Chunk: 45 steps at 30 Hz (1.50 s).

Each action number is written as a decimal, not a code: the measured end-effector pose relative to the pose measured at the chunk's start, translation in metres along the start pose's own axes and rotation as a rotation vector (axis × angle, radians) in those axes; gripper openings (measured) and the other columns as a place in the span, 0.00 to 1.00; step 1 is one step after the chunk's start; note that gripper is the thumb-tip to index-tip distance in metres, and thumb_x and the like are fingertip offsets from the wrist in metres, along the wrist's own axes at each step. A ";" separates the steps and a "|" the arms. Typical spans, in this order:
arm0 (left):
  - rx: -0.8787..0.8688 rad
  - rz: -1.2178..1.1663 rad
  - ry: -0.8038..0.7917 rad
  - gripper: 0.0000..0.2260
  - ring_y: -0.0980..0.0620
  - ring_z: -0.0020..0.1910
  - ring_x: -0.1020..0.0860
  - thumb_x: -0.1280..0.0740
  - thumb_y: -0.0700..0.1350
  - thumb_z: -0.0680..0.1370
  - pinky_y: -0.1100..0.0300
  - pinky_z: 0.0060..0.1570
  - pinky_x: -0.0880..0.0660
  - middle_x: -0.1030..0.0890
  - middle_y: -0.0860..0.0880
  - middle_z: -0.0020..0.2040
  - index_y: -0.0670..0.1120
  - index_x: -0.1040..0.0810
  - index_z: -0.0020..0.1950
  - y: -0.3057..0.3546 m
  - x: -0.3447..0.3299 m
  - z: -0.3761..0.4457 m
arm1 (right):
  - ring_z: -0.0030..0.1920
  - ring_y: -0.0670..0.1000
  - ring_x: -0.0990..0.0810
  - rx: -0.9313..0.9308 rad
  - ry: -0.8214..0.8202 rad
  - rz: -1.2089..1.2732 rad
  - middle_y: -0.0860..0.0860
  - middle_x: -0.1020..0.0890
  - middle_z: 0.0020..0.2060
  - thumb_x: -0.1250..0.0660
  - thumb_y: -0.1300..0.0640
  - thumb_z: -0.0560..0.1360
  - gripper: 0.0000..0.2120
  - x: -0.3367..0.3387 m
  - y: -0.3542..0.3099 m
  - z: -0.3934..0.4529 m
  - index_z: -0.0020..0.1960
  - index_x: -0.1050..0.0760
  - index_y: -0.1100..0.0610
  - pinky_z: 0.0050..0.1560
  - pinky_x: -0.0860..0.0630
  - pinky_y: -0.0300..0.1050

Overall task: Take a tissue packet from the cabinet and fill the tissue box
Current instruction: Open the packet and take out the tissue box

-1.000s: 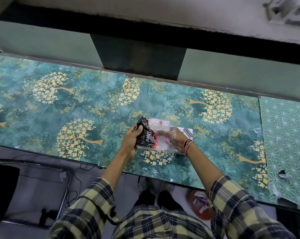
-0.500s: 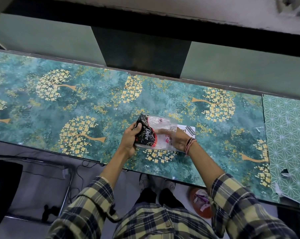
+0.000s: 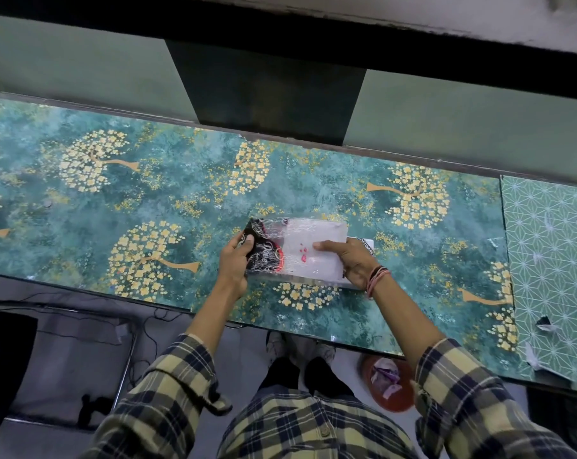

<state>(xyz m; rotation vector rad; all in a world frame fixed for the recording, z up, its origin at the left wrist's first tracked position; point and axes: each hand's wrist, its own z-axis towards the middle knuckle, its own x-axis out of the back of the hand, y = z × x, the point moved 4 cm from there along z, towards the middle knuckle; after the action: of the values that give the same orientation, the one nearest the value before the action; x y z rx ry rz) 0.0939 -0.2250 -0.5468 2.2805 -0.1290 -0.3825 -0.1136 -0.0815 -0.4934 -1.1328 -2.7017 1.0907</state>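
A tissue packet [image 3: 308, 250] in clear plastic, with a black and red printed end on its left, is held just above the teal patterned table [image 3: 114, 200]. My left hand [image 3: 235, 266] grips the black end. My right hand [image 3: 350, 260] holds the packet's right side, with a finger laid across its clear top. Under the right end a white object with black print [image 3: 366, 245] peeks out; most of it is hidden, so I cannot tell whether it is the tissue box.
Green panels [image 3: 81, 64] and a dark gap [image 3: 267, 91] stand behind the table. A green geometric sheet [image 3: 548, 253] with torn paper scraps covers the table's right end. Below the front edge sits an orange bin [image 3: 388, 385]; cables lie on the floor at left.
The packet has been turned flatter, so its wide clear face now points up. My right hand has shifted from the packet's middle to its right side. My left hand keeps its hold.
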 end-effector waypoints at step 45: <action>-0.425 1.222 -0.259 0.18 0.45 0.48 0.26 0.31 0.39 0.78 0.57 0.49 0.29 0.31 0.45 0.60 0.40 0.23 0.68 -0.041 -0.032 -0.011 | 0.78 0.70 0.51 0.112 0.704 -1.086 0.65 0.48 0.78 0.29 0.43 0.73 0.43 0.002 0.019 0.014 0.78 0.47 0.57 0.69 0.41 0.74</action>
<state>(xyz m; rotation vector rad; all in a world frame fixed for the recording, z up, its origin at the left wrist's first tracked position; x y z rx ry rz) 0.0658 -0.1825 -0.5628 1.3731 -1.3372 -0.0246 -0.1071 -0.0792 -0.5166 0.0837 -2.0712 0.4869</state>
